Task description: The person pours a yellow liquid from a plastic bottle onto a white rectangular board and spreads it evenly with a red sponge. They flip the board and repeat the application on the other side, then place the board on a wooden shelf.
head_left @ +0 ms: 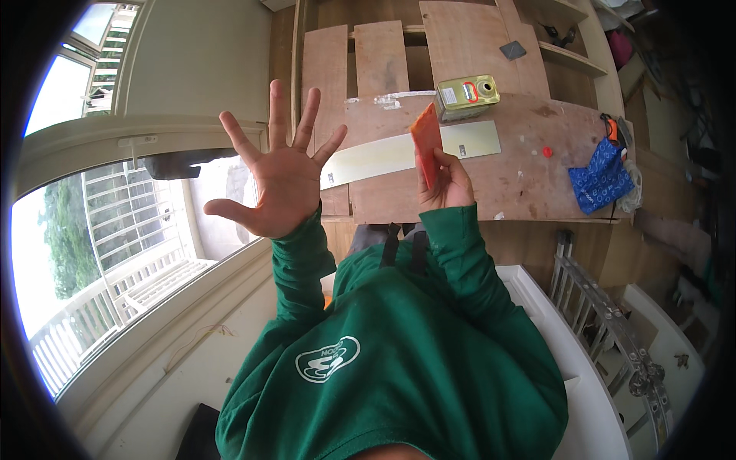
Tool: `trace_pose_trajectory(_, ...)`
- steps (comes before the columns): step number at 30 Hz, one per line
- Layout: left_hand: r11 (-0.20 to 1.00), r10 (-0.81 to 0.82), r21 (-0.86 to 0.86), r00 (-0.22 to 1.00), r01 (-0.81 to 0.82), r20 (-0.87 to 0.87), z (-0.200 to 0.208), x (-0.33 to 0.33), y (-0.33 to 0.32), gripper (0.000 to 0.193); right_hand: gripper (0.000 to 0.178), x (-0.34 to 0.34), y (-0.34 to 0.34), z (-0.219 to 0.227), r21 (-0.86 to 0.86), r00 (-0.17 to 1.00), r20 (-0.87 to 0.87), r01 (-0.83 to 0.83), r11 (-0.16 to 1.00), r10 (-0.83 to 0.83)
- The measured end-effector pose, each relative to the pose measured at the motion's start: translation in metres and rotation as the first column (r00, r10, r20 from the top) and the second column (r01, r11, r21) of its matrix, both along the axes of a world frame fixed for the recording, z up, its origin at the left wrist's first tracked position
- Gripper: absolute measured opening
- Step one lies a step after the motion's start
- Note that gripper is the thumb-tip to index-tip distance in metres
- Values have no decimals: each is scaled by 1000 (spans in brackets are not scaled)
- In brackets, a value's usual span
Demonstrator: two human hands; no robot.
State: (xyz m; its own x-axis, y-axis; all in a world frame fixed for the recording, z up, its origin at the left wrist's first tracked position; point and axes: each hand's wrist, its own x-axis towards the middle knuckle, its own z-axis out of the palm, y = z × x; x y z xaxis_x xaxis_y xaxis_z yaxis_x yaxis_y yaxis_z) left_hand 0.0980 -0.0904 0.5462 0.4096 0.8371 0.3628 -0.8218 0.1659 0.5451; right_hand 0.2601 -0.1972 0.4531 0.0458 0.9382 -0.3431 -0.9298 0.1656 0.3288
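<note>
Flat piece (427, 147) red-orange; sweatshirt (429, 337) green, emblem (328, 359) white; can (464, 109) gold; strip (377, 159) cream; bag (599, 180) blue, white-patterned.

Fingers of the right hand (450, 188) partly hide the red flat piece (426, 139), which covers some of the pale strip (376, 159) behind it; rightward of that hand, the lower rim crops the metal ladder (609, 310).

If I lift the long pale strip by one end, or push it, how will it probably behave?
The pale strip looks long and thin, so it may sag when lifted by one end. Lying flat, it would probably slide rather than roll if pushed. Its surface seems smooth, so it could be somewhat slippery.
</note>
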Motion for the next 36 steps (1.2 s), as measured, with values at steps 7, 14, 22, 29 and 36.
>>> trace_pose_trajectory(7,983,59,184,980,-24,-191,7,16,-12,107,21,-24,-6,17,-219,970,193,-101,970,145)
trace_pose_trajectory(14,925,179,379,903,-20,-390,10,19,-15,114,22,-24,-5,34,-286,924,268,-195,938,274)
trace_pose_trajectory(22,824,282,565,837,38,-468,6,16,-26,124,26,-15,-9,21,-124,949,126,-273,954,289)
trace_pose_trajectory(29,958,-79,-240,947,159,311,21,-9,-7,98,31,0,-13,7,79,992,-52,-113,990,118)
trace_pose_trajectory(36,774,-30,-423,695,471,718,12,3,5,96,33,-33,-17,30,-2,955,141,-262,965,260)
